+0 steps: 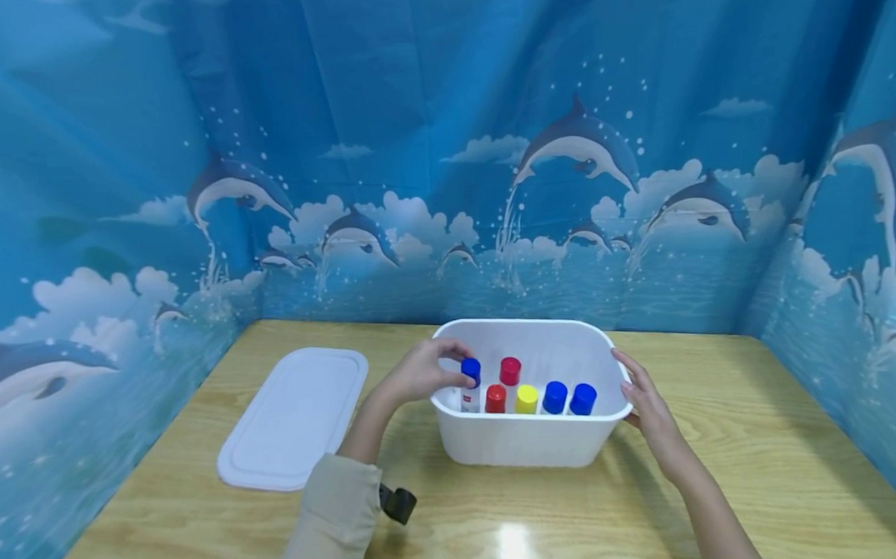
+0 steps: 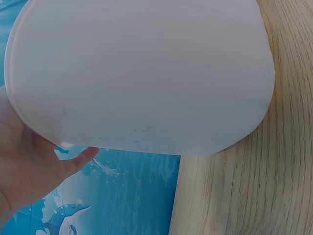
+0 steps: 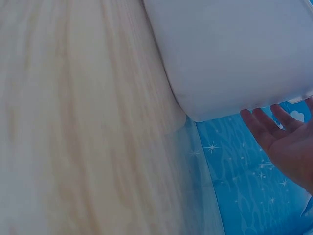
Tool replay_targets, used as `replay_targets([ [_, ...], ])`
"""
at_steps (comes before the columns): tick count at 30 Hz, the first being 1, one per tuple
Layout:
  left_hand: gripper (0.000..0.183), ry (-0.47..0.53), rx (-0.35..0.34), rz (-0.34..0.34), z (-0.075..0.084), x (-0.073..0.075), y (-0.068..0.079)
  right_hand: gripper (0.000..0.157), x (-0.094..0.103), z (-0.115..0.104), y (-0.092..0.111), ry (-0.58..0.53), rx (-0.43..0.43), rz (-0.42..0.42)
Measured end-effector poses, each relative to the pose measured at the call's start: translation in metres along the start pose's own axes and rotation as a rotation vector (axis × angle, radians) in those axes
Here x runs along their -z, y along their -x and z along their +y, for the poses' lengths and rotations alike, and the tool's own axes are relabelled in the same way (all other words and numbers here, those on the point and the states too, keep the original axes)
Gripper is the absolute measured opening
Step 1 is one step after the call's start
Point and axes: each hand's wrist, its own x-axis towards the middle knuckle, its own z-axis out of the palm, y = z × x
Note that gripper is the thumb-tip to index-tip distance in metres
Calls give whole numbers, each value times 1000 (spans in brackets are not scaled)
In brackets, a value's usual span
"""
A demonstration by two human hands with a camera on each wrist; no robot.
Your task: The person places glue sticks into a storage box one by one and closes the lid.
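A white plastic bin [image 1: 515, 443] stands on the table, holding several upright bottles. My left hand [image 1: 426, 370] reaches over the bin's left rim and pinches a blue-capped bottle [image 1: 471, 397] by its cap; the bottle has a white body with a small red mark. Beside it are a red-capped bottle [image 1: 495, 399], a second red cap [image 1: 509, 370] behind, a yellow-capped bottle [image 1: 527, 399] and two more blue caps [image 1: 554, 397]. My right hand [image 1: 652, 412] grips the bin's right rim. The wrist views show the bin's outer walls, which hide the bottles.
A flat white lid [image 1: 292, 420] lies on the wooden table [image 1: 579, 524] left of the bin. Behind and at both sides hangs a blue dolphin-print curtain [image 1: 382, 149]. A small black object [image 1: 398, 503] sits at the left sleeve's cuff.
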Motion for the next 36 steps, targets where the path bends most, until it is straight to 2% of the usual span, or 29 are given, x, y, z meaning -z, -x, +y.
replay_targets([
  [12,25,-17,3,-35,5,1,0,49,2,1,-1,9,-6,1],
  [22,25,-23,-21,-33,3,1,-2,49,2,-1,1,15,-2,4],
  [36,28,-21,-10,-43,1,1,-1,50,1,2,-1,19,-26,8],
])
